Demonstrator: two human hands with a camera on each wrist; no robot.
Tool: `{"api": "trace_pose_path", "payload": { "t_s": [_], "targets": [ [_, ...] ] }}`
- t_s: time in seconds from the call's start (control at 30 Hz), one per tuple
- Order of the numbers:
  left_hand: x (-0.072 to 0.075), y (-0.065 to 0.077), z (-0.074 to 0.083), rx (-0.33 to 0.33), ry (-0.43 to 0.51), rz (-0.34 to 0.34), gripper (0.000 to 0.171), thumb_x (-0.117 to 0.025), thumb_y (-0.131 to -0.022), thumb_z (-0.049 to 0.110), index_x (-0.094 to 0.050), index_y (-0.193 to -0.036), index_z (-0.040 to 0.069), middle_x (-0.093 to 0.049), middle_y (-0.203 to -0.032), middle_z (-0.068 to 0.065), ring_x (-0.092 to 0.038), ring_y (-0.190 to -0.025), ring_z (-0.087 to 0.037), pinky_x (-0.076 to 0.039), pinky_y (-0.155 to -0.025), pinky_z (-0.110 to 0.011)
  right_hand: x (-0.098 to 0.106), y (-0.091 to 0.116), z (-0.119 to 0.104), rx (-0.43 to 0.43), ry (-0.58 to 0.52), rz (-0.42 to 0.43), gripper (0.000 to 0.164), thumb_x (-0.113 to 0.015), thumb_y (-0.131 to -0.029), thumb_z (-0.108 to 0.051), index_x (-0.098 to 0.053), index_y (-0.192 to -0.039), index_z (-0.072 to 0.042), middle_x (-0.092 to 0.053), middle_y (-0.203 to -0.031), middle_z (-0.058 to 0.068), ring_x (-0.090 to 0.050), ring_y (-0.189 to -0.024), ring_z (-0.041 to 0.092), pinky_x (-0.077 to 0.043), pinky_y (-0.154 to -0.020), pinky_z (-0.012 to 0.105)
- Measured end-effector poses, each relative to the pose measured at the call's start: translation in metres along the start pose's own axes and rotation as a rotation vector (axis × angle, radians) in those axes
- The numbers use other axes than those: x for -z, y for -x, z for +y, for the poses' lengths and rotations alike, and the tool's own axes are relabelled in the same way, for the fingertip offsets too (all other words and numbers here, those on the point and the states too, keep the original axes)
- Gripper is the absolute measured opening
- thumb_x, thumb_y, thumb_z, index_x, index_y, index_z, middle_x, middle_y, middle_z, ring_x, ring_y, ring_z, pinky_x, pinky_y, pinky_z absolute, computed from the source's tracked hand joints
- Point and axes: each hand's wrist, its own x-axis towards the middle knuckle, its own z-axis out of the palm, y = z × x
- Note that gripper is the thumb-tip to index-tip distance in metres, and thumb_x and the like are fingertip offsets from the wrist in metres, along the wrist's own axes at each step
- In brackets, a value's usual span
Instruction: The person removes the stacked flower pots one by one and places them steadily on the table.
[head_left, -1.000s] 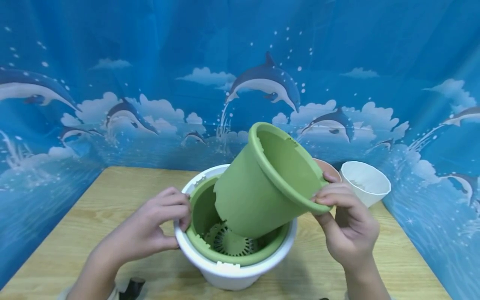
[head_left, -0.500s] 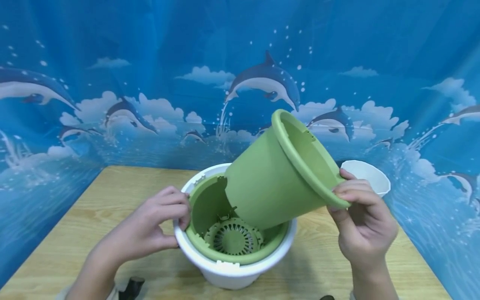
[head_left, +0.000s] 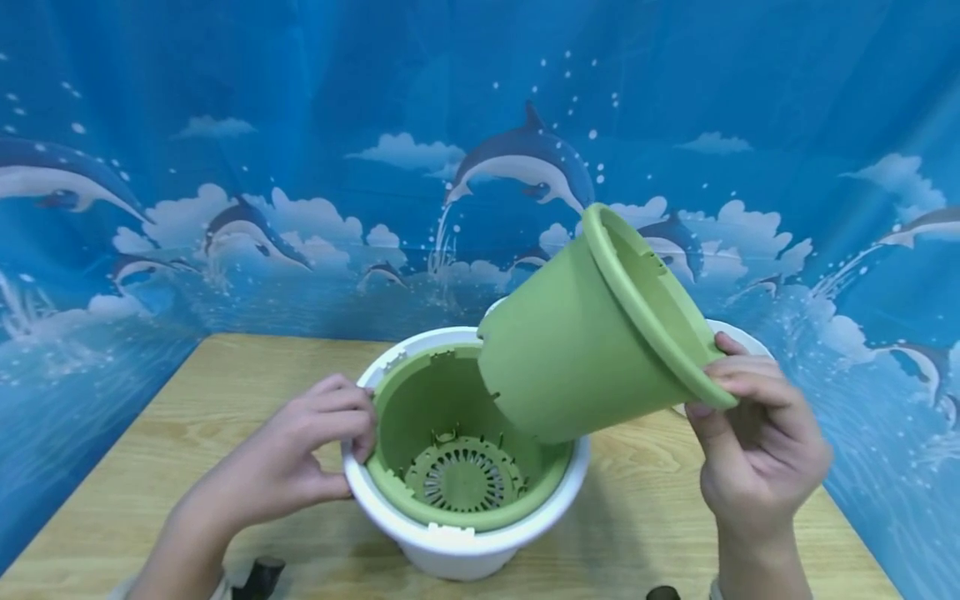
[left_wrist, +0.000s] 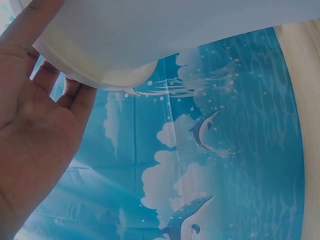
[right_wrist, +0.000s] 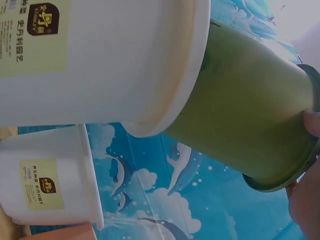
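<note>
Pot (head_left: 577,342), green and tilted, is pinched at its rim by my right hand (head_left: 768,450), its lower end at the far right edge of a second green pot (head_left: 412,400). That one sits inside a white pot (head_left: 459,562) on the table (head_left: 255,392), whose rim my left hand (head_left: 311,442) grips.

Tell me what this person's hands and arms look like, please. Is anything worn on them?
Both the left hand and the right hand are bare: no gloves, and no rings show. The forearms are bare too, down to the pale edge of a sleeve. Dark pieces show near both arms; I can't tell whether they're worn.
</note>
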Motion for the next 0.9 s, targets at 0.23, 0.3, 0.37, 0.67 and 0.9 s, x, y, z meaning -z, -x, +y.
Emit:
{"api": "trace_pose_path", "payload": {
  "t_s": [0.23, 0.3, 0.37, 0.67, 0.9],
  "targets": [
    [0.001, 0.001, 0.0, 0.017, -0.002, -0.007, 0.04, -0.089, -0.065, 0.024, -0.052, -0.076, 0.031, -0.053, -0.093, 0.027, -0.048, -0.095, 0.0, -0.05, -0.083, -0.026, 0.007, -0.004, -0.001, -0.012, 0.034, 0.035, 0.022, -0.077, -0.072, 0.013, -0.059, -0.082, 0.019, -0.068, -0.082, 0.023, -0.066, -0.085, 0.025, -0.043, -0.107, 0.043],
    [0.001, 0.001, 0.0, 0.016, -0.002, -0.007, 0.04, -0.089, -0.065, 0.024, -0.052, -0.077, 0.031, -0.053, -0.093, 0.027, -0.048, -0.096, 0.0, -0.05, -0.083, -0.026, 0.01, -0.004, -0.002, -0.022, 0.043, 0.047, 0.022, -0.077, -0.072, 0.013, -0.058, -0.083, 0.019, -0.068, -0.082, 0.023, -0.066, -0.085, 0.025, -0.044, -0.107, 0.043],
    [0.001, 0.001, 0.0, 0.014, 0.0, -0.008, 0.039, -0.089, -0.065, 0.024, -0.052, -0.077, 0.031, -0.053, -0.093, 0.027, -0.048, -0.096, 0.0, -0.05, -0.083, -0.026, 0.013, -0.004, -0.004, -0.03, 0.057, 0.061, 0.023, -0.077, -0.072, 0.013, -0.058, -0.083, 0.02, -0.068, -0.083, 0.023, -0.066, -0.086, 0.025, -0.044, -0.107, 0.042],
    [0.002, 0.001, 0.001, 0.013, -0.008, -0.007, 0.04, -0.089, -0.065, 0.023, -0.052, -0.077, 0.032, -0.053, -0.094, 0.027, -0.048, -0.096, 0.0, -0.05, -0.083, -0.026, 0.007, -0.008, -0.007, -0.029, 0.153, 0.113, 0.028, -0.082, -0.071, 0.008, -0.061, -0.084, 0.02, -0.07, -0.084, 0.02, -0.066, -0.087, 0.022, -0.044, -0.108, 0.038],
    [0.001, 0.0, -0.001, 0.011, -0.007, -0.006, 0.039, -0.089, -0.065, 0.024, -0.053, -0.077, 0.031, -0.054, -0.094, 0.027, -0.048, -0.096, 0.0, -0.05, -0.082, -0.026, 0.006, -0.009, -0.013, -0.048, 0.389, 0.127, 0.024, -0.081, -0.076, 0.001, -0.065, -0.085, 0.017, -0.072, -0.083, 0.011, -0.063, -0.087, 0.016, -0.04, -0.109, 0.037]
  ]
}}
